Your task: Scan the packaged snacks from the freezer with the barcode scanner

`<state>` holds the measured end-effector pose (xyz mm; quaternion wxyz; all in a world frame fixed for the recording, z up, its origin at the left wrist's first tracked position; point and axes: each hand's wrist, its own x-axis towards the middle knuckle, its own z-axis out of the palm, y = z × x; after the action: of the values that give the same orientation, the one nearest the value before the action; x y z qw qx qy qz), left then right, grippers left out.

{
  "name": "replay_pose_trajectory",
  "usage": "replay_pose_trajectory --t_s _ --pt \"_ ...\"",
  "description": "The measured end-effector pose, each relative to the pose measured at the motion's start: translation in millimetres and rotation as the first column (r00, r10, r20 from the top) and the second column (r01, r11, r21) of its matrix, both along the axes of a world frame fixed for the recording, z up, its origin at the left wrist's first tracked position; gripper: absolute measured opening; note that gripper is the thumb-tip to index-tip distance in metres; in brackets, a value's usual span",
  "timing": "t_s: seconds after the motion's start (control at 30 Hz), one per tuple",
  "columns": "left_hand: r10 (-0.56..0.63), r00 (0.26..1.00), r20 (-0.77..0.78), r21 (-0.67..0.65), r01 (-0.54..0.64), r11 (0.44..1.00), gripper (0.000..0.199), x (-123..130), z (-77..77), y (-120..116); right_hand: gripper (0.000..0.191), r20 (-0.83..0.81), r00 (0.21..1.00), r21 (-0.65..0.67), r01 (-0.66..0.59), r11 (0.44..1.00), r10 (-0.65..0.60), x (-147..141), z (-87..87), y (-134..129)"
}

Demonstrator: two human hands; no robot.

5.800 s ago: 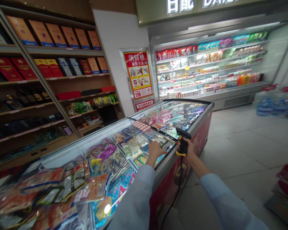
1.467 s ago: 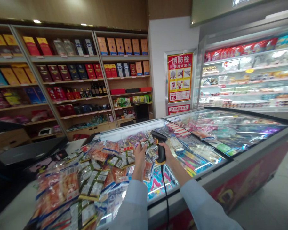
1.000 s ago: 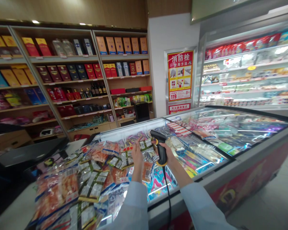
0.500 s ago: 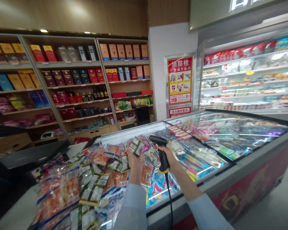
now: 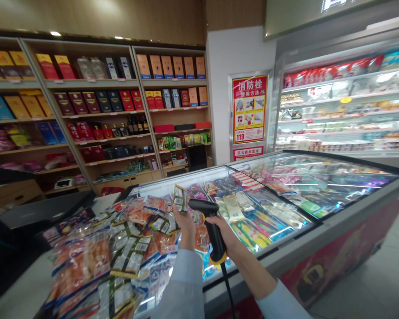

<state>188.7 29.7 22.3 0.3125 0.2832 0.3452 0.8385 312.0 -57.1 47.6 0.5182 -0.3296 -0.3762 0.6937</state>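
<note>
In my left hand (image 5: 186, 221) is a small green and clear snack packet (image 5: 180, 198), held upright with its printed label showing. My right hand (image 5: 222, 231) grips a black and yellow barcode scanner (image 5: 214, 230) by its handle. The scanner's head is close to the packet's right side, apart from it, and its cable hangs down. Left of my hands lies a heap of sealed packets: some orange-red food packs (image 5: 75, 261), some green-banded packets (image 5: 132, 253) of the same look as the held one.
The heap rests partly on the glass lid of a chest freezer (image 5: 306, 248) and partly on a white counter (image 5: 20, 283). Shelves with boxed goods (image 5: 99, 110) stand behind. A red fire-hydrant sign (image 5: 249, 110) hangs on the wall; a lit display fridge (image 5: 346, 110) is at right.
The scanner has moved left and slightly down, closer to the packet. My left hand has shifted a little left and turned the packet more upright.
</note>
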Motion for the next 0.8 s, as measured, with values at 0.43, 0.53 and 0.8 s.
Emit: replay_pose_trajectory --t_s 0.43,0.53,0.8 --pt "0.046 0.999 0.021 -0.007 -0.046 0.999 0.065 -5 -10.8 10 0.027 -0.005 0.999 0.017 -0.034 0.999 0.034 2 -1.5 -1" --pt "0.015 0.999 0.05 0.009 -0.015 1.0 0.058 -3 -10.6 11 0.026 0.007 1.0 0.012 -0.03 0.999 0.03 2 -1.0 -2" --pt "0.331 0.908 -0.257 0.21 -0.282 0.936 0.057 -40 28.3 -11 0.025 0.007 0.998 0.088 0.059 0.994 -0.06 28 18.1 14"
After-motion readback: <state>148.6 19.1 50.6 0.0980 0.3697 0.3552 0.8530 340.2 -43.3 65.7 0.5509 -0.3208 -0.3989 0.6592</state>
